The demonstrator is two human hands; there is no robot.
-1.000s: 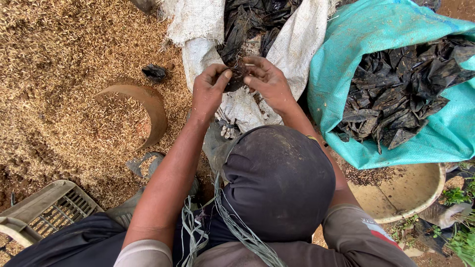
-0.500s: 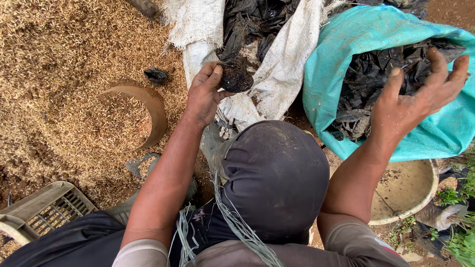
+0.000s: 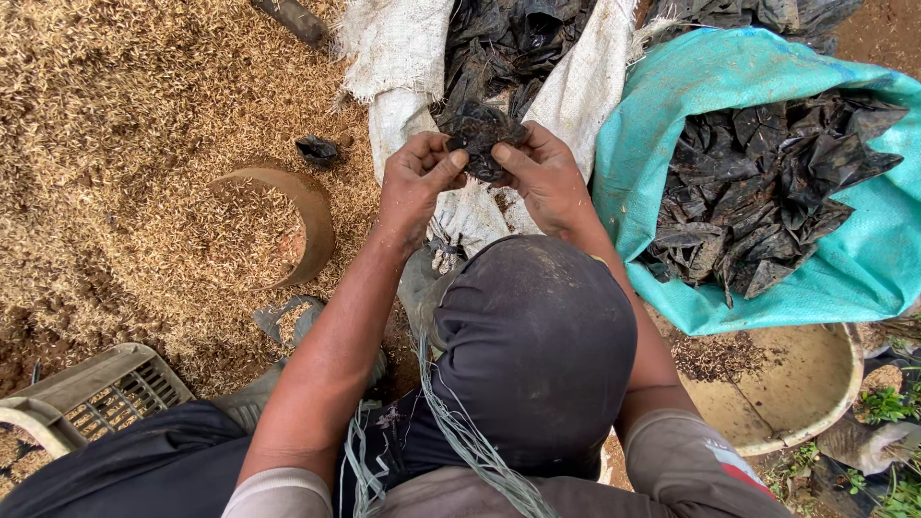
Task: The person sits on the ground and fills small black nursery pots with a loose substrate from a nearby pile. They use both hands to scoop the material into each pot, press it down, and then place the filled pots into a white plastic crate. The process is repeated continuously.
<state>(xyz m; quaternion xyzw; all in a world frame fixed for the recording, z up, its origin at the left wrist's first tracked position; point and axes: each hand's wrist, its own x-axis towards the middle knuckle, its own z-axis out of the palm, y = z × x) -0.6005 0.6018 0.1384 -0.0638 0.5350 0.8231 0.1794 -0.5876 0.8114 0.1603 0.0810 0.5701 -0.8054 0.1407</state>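
Both of my hands hold one crumpled black plastic bag (image 3: 480, 134) in front of me, above the white sack (image 3: 403, 58). My left hand (image 3: 417, 177) pinches its left side, my right hand (image 3: 547, 177) grips its right side. The white sack lies open with more black plastic pieces (image 3: 508, 38) inside. To the right, a teal sack (image 3: 633, 153) is filled with several flattened black plastic bags (image 3: 758, 192). A dark rounded cap or cloth-covered shape (image 3: 537, 336) sits below my hands, hiding my lap.
Rice husk (image 3: 125, 144) covers the ground on the left, with a brown curved ring (image 3: 312, 216) half buried in it and a small black scrap (image 3: 317, 149). A grey plastic crate (image 3: 86, 393) is at lower left; a beige basin (image 3: 806, 384) sits at lower right.
My right hand came back from the teal sack to the middle. Both hands now grip a black bag together, where half a second ago only the left was at the white sack.
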